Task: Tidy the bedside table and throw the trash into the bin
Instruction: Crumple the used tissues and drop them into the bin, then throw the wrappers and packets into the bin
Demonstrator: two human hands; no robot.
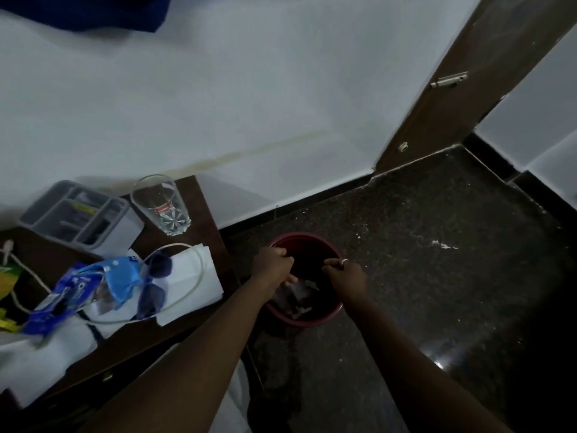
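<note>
While both hands hang over the red bin (307, 321) on the dark floor, just right of the worktop (203, 214), the left hand (271, 264) and right hand (346, 275) have curled fingers; whether either pinches anything I cannot tell. Pale crumpled trash (296, 290) lies inside the bin. The worktop carries a glass (162, 204), grey organiser (75, 210), blue wrapper (78, 285), sunglasses (153, 282) and white tissues (193, 276).

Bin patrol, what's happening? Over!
Left hand and right hand over red bin, both curled, grip unclear. Crumpled trash inside. Blue wrapper, sunglasses on bedside table.
</note>
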